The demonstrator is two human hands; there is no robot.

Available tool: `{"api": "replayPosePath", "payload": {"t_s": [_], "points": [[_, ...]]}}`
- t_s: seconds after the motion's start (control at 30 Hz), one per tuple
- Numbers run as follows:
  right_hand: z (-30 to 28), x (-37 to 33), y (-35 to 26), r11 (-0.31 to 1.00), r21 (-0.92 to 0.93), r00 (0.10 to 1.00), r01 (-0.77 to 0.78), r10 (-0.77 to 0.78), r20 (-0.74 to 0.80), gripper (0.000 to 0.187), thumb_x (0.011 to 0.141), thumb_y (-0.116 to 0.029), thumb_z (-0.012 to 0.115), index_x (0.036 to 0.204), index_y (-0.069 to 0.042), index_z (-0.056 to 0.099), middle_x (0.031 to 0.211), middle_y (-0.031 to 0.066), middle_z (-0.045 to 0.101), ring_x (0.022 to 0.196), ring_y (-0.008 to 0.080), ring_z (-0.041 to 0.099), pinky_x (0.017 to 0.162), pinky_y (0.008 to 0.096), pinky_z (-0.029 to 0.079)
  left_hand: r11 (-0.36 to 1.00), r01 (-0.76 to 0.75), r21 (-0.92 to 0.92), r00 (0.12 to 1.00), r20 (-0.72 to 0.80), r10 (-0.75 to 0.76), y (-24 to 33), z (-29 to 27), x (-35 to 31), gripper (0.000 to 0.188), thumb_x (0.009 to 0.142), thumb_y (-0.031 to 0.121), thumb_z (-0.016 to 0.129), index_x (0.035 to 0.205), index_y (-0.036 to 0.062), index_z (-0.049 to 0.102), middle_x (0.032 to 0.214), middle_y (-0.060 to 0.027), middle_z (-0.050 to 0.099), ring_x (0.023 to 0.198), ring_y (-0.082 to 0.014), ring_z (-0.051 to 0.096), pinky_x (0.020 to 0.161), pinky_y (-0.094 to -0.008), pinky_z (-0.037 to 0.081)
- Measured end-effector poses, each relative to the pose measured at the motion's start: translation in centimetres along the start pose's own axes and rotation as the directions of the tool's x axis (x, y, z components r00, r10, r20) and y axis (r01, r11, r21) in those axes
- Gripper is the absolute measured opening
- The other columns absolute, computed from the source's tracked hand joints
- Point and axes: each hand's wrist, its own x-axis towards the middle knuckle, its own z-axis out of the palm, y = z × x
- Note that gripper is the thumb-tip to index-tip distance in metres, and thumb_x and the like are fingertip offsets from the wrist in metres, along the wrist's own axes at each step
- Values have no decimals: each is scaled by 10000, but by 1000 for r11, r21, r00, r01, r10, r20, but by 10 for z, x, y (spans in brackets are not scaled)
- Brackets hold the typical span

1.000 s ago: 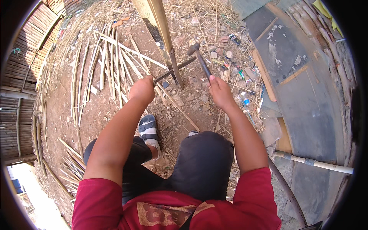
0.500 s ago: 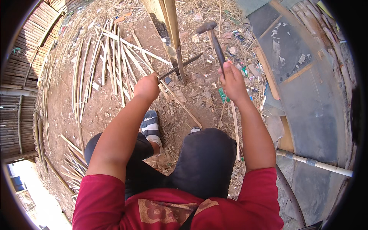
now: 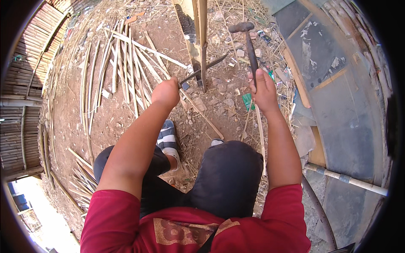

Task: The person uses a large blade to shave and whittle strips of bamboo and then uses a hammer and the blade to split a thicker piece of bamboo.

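My left hand [image 3: 166,92] is closed round the handle of a long dark-bladed knife [image 3: 216,61]. The blade slants up to the right and crosses an upright split bamboo piece [image 3: 203,36] near its lower end, passing behind its front strip. A broader pale bamboo length [image 3: 188,31] stands just left of it. In my right hand [image 3: 264,92] is a hammer [image 3: 252,52], gripped low on its dark handle. Its head is raised to the right of the bamboo, apart from both bamboo and blade.
Many thin bamboo strips [image 3: 126,67] lie spread on the dirt at left, with another bundle [image 3: 82,183] nearer me. Dark sheets [image 3: 333,109] and a pale pole [image 3: 346,179] bound the right side. A slatted bamboo wall [image 3: 25,84] stands at far left. Straw and litter cover the ground ahead.
The hammer and my right hand have shifted a little to the right. My left hand, the knife and the bamboo have also moved slightly right, and the bamboo stands more upright.
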Motion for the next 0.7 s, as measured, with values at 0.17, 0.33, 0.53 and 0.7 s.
{"api": "replayPosePath", "payload": {"t_s": [0.17, 0.33, 0.53, 0.7], "points": [[14, 2, 53, 912, -397, 991, 104, -129, -39, 495, 1111, -470, 415, 998, -37, 627, 686, 66, 577, 646, 181, 594, 627, 350, 471, 999, -18, 33, 1000, 23, 17, 3, 4, 9, 206, 932, 55, 572, 1123, 17, 639, 1048, -240, 741, 997, -399, 732, 857, -481, 595], [14, 11, 31, 915, -403, 1000, -27, 20, -22, 483, 1104, -460, 433, 999, -35, 635, 694, 91, 592, 657, 206, 608, 648, 376, 480, 997, 18, 72, 999, 34, -21, 3, 2, 1, 225, 931, 50, 563, 1140, 20, 639, 1079, -236, 737, 1037, -394, 723, 878, -483, 590], [8, 15, 13, 986, -154, 998, 58, -62, -22, 470, 1107, -425, 436, 967, -25, 639, 685, 63, 574, 648, 191, 579, 654, 371, 472, 999, 2, 39, 999, 37, -3, -1, 4, 3, 210, 932, 52, 555, 1120, 15, 639, 1058, -242, 734, 1012, -399, 723, 882, -479, 584], [19, 13, 90, 784, -618, 995, -62, 99, 25, 477, 1111, -423, 423, 980, -25, 651, 689, 50, 565, 654, 192, 572, 666, 365, 467, 997, -61, 41, 998, 29, 60, -7, 13, 7, 191, 939, 78, 555, 1098, 5, 633, 1027, -262, 728, 985, -413, 720, 871, -493, 579]]}}
